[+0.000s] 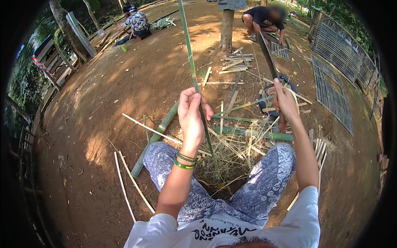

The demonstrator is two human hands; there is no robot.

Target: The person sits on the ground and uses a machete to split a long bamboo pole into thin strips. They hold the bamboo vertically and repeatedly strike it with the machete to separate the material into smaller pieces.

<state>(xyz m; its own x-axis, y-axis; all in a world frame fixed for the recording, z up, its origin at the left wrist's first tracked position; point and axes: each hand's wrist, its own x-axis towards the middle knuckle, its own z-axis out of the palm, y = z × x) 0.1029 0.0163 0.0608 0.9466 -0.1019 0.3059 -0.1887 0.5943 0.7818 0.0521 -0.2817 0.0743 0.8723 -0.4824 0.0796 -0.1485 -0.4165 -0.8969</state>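
A long green bamboo strip (189, 49) stands nearly upright in front of me. My left hand (192, 109) is closed around it at about mid-length, thumb on top, and its lower end reaches down between my knees. My right hand (285, 101) grips a machete, whose dark blade (266, 53) points up and away; the handle is mostly hidden by my fingers. Blade and strip are apart. Under my hands lies a heap of pale bamboo shavings (231, 149), with a green bamboo pole (256, 133) across it.
Another bamboo pole (157, 138) slants beside my left knee. Split pale strips (235, 64) are piled by a tree trunk (227, 31). A person (264, 22) crouches at the far right; another person (134, 25) sits at the far left. A bamboo panel (333, 93) lies at right.
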